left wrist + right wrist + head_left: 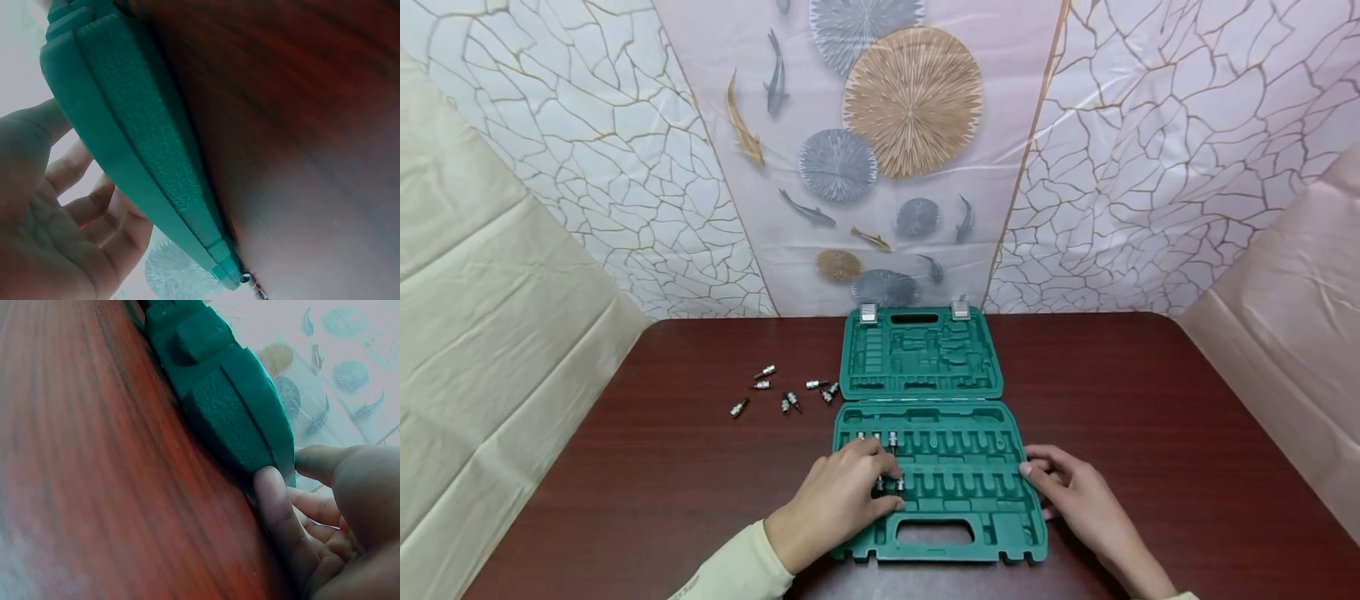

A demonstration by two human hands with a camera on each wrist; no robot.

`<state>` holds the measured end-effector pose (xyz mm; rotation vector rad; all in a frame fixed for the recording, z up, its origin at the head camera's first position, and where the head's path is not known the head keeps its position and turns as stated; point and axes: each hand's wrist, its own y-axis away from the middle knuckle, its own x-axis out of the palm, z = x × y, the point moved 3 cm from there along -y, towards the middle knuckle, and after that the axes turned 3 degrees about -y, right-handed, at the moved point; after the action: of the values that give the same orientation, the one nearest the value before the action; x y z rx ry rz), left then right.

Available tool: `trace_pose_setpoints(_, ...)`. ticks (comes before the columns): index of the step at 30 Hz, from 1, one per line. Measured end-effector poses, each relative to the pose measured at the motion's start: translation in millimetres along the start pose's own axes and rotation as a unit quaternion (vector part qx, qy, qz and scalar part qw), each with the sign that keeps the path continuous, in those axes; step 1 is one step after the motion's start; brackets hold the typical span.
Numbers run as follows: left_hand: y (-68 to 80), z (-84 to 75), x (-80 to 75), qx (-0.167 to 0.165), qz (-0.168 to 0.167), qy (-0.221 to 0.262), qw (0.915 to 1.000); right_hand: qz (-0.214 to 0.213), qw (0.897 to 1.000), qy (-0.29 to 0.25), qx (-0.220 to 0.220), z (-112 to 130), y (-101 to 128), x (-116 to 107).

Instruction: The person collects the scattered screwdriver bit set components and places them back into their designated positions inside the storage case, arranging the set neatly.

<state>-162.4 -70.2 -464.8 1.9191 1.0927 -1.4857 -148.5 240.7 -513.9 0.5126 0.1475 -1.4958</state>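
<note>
A dark counter (625, 467) is carrying an open green case (958, 500). The left hand (838, 500) is hiding the bit its fingers are pinching; the right hand (1078, 492), fingers relaxed, is touching the case's edge.

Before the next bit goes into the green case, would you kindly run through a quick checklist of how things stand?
1. Green case open, lying flat on the table: ok.
2. Right hand steadying the case's right edge: ok.
3. Left hand over the lower tray's left slots: ok.
4. Bit under the left hand fully seated: cannot tell, fingers hide it.
5. Loose bits waiting left of the case: ok.
6. Empty slots remaining: ok.
</note>
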Motion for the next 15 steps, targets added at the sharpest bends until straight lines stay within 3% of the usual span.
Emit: trace_pose_setpoints(15, -3.9, 0.6, -1.0, -0.006, 0.018, 0.009, 0.9998, 0.000, 1.000, -0.008, 0.003, 0.1, -0.2, -0.1)
